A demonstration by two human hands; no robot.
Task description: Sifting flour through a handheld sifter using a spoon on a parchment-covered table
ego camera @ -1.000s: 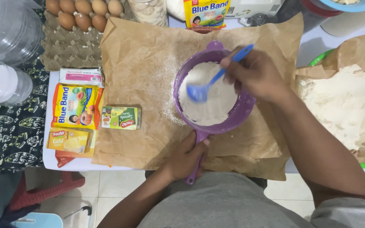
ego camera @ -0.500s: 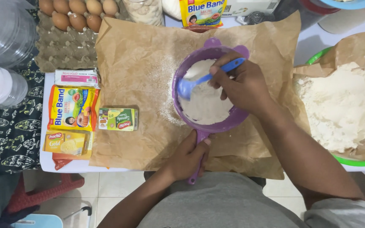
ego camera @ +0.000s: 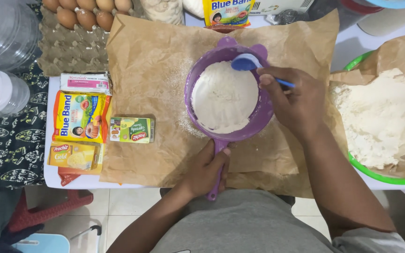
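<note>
Since half a second ago I see the blue spoon (ego camera: 251, 64) has swung from the middle of the flour to the far rim of the purple sieve (ego camera: 264, 112), and the right hand (ego camera: 296, 100) has slid to the sieve's right side. Its fingers are curled shut around the spoon's thin blue handle, the bowl of the spoon pointing left over the white flour (ego camera: 223, 96) heaped inside. The left hand (ego camera: 207, 171) is closed around the sieve's purple handle at the near edge of the table, thumb lying along it. The sieve sits over the brown paper (ego camera: 151, 70), where a thin dusting of sifted flour shows just left of it and by its near rim. To the right, a green bowl (ego camera: 376, 174) lined with brown paper holds a large mound of flour. Left of the paper lie a small green-and-yellow box (ego camera: 132, 130), a yellow sachet (ego camera: 81, 116), a pink-and-white box (ego camera: 85, 83) and a yellow cheese box (ego camera: 73, 155). A grey egg tray (ego camera: 71, 51) with brown eggs sits at far left.
</note>
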